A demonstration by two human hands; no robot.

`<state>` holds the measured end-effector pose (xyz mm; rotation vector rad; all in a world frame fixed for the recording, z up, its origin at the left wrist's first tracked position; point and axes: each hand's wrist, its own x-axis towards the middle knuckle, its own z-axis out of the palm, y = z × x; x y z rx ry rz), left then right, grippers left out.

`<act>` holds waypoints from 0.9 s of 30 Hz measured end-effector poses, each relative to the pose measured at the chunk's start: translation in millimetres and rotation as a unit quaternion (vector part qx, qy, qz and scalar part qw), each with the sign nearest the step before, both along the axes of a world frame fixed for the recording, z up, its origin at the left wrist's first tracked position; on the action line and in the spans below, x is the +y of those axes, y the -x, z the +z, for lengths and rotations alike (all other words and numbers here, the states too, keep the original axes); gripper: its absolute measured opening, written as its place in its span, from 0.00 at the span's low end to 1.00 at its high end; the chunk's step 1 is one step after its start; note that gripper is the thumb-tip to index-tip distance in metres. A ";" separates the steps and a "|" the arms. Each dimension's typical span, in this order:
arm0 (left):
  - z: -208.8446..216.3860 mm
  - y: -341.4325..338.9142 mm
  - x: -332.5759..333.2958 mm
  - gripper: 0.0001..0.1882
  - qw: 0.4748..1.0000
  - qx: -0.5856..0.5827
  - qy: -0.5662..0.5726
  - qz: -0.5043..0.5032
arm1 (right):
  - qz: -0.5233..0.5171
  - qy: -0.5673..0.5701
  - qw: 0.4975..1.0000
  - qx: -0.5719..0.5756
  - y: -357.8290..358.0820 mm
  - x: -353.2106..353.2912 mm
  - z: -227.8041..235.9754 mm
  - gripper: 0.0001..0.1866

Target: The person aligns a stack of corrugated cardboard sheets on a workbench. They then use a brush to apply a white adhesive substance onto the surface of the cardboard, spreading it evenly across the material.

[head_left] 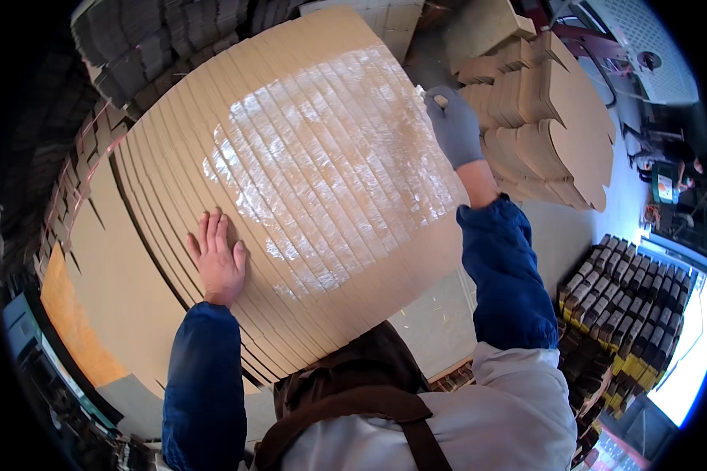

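Note:
A fanned-out row of brown cardboard sheets point(173, 149) overlaps across the table in front of me. Over the middle of the sheets spreads a wet, shiny whitish coating point(322, 157) that looks like glue. My left hand point(218, 263) is bare and lies flat on the sheets, left of the coating, fingers stretched out. A grey glove covers my right hand point(452, 129), which is closed at the coating's far right edge. Between its fingers a small pale bit shows, but what the hand holds is hidden.
Beyond my right hand stand stacks of cut cardboard point(526, 118). Dark stacked cardboard point(141, 47) fills the far left. Bundled pieces point(624, 294) sit at the right. More sheets point(126, 290) lie at the left, and another person point(687, 177) is at the far right.

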<state>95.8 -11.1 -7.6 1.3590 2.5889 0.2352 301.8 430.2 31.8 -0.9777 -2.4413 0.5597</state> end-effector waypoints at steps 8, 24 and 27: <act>4.2 12.3 15.1 0.32 0.994 -0.077 -0.078 -0.014 | -0.040 0.122 0.990 -0.051 -59.1 0.6 -37.7 0.13; -3.3 0.8 -11.3 0.31 0.987 -0.057 -0.153 -0.004 | -0.009 0.142 0.989 -0.039 -113.4 -82.0 -16.0 0.15; 0.4 -0.1 -14.2 0.30 0.985 -0.067 -0.161 0.008 | -0.110 0.209 0.970 -0.056 -128.5 -129.4 30.6 0.13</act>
